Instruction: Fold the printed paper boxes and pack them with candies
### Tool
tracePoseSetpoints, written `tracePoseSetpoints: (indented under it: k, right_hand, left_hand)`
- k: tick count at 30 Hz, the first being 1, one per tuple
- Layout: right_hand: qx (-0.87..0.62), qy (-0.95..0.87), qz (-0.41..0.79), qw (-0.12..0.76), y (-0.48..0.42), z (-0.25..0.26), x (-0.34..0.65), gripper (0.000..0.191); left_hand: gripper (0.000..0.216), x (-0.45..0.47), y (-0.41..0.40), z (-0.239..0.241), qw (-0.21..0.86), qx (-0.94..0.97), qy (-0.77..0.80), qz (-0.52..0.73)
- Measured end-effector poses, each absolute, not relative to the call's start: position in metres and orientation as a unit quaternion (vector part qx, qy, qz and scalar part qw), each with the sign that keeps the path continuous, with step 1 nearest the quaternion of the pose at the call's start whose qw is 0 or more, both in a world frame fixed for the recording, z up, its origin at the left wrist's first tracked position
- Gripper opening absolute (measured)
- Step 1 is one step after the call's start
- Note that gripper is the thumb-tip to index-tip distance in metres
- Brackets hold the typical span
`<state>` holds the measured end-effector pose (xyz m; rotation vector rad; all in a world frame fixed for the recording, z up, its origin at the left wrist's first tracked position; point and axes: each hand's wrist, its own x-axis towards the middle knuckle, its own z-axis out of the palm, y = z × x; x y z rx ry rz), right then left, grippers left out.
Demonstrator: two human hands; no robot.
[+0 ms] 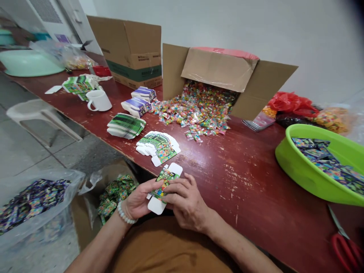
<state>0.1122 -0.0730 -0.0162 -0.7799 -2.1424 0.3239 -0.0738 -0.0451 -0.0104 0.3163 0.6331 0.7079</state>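
A small green printed carton [165, 178] with white end flaps spread out is held near the table's front edge. My left hand [141, 198] grips it from the left, thumb on top, a beaded bracelet at the wrist. My right hand [186, 201] lies over its right side with bent fingers touching the printed face; whether they grip it I cannot tell. Just beyond are a fanned stack of flat green cartons [162, 148] and another green stack [126, 126]. Small wrapped candies [196, 113] spill from an open cardboard box [218, 70] behind them.
On the right stand a green basin [298, 178] of printed packets and red-handled scissors [345, 246]. A white mug [99, 101] and purple carton stacks [136, 107] are on the left. Below the table edge sit a clear bag [65, 189] and a box of green packets [115, 195].
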Motion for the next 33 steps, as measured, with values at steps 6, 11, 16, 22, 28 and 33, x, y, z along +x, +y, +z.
tracePoseSetpoints:
  k: [6, 11, 16, 22, 28, 33]
  right_hand:
    - [-0.428, -0.753, 0.192, 0.461, -0.055, -0.002, 0.121, 0.027]
    - [-0.473, -0.757, 0.217, 0.395, -0.046, -0.004, 0.124, 0.011]
    - [-0.503, -0.734, 0.263, 0.372, -0.049, -0.007, 0.126, 0.016]
    - [-0.469, -0.733, 0.317, 0.377, -0.047, 0.004, 0.13, 0.011]
    - [-0.449, -0.739, 0.407, 0.294, -0.048, 0.008, 0.141, 0.014]
    - [-0.434, -0.757, 0.402, 0.279, -0.048, 0.002, 0.145, 0.041]
  left_hand:
    - [0.018, -0.074, -0.052, -0.002, 0.807, 0.409, 0.341, 0.257]
    - [0.026, -0.063, -0.052, -0.008, 0.744, 0.511, 0.345, 0.258]
    - [0.033, -0.061, -0.049, -0.015, 0.736, 0.538, 0.338, 0.233]
    - [0.037, -0.065, -0.049, -0.012, 0.733, 0.544, 0.358, 0.198]
    - [0.051, -0.063, -0.049, -0.01, 0.745, 0.526, 0.358, 0.198]
    - [0.043, -0.062, -0.047, -0.013, 0.796, 0.472, 0.344, 0.156]
